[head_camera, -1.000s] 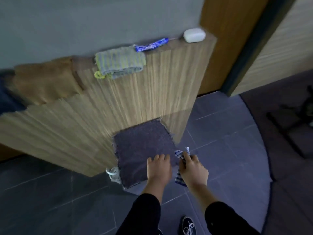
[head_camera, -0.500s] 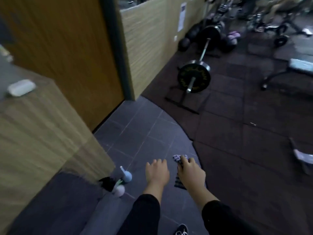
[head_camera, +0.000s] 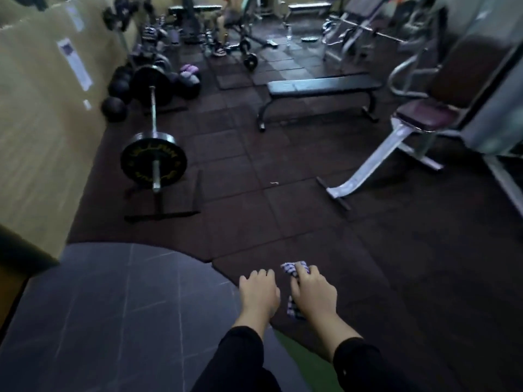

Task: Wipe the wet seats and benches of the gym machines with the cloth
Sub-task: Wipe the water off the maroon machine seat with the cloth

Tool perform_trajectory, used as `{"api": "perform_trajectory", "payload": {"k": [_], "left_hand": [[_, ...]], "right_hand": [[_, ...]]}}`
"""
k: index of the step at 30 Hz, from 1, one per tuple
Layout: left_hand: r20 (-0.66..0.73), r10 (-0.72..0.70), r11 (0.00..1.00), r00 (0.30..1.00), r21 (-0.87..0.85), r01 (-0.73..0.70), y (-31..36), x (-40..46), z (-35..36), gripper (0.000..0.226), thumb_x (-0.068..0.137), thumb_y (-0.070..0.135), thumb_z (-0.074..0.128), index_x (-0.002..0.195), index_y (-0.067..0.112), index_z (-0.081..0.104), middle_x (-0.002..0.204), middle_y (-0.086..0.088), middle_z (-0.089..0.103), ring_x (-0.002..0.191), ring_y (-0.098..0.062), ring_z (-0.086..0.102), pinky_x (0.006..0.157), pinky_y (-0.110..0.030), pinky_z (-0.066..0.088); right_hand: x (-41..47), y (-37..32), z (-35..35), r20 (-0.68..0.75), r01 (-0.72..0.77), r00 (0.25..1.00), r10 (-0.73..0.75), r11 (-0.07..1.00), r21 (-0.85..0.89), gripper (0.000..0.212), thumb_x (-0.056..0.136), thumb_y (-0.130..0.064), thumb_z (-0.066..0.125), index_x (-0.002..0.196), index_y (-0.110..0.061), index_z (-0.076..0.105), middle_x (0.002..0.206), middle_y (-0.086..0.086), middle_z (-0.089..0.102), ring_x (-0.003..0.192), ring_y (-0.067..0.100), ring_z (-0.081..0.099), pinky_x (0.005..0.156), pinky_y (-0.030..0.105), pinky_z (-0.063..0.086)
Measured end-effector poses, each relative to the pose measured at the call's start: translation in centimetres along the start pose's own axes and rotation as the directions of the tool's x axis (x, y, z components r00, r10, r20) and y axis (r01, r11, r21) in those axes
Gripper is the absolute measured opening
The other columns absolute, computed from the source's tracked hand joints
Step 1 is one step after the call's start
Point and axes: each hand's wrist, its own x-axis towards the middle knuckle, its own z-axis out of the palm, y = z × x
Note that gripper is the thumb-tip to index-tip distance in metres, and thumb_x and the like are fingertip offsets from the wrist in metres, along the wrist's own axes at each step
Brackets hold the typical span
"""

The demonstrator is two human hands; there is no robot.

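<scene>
Hands low in front: right hand (head_camera: 312,295) grips checked cloth (head_camera: 294,269) (bunched), left hand (head_camera: 259,292) loosely curled, empty.

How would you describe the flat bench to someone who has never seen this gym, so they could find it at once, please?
Look past the loaded barbell lying by the left wall, to the middle of the dark rubber floor. The flat bench stands there crosswise, a long black pad on curved dark legs. Unlike the maroon machine seat to its right, it has no backrest and no pale metal frame.
</scene>
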Motion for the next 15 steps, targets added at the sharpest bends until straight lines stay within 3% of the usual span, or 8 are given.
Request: {"api": "perform_trajectory", "payload": {"k": [11,15], "left_hand": [[0.032,0.36,0.921,0.933,0.146,-0.36,10.7,17.3,-5.0,0.03,0.096,0.028,0.04,0.123,0.017,0.049,0.127,-0.002,0.055,0.121,-0.024,0.048,0.095,-0.041,0.035],[0.028,0.465,0.866,0.885,0.194,-0.461,14.6,24.0,-8.2,0.03,0.097,0.028,0.04,0.123,0.017,0.048,0.127,-0.002,0.055,0.121,-0.024,0.048,0.096,-0.04,0.035]], "right_hand": [[13.3,9.1,-2.6,-0.045,-0.354,0.934,0.356,0.934,0.035,0.04,0.094,-0.039,0.04,0.133,-0.031,0.043,0.12,0.001,0.051,0.105,0.023,0.057,0.069,0.032,0.044],[18.3,12.1,-4.4,-0.1,-0.439,0.891,0.443,0.896,0.059,0.042,0.096,-0.04,0.04,0.137,-0.03,0.043,0.119,0.001,0.052,0.101,0.022,0.059,0.065,0.031,0.043]]}}
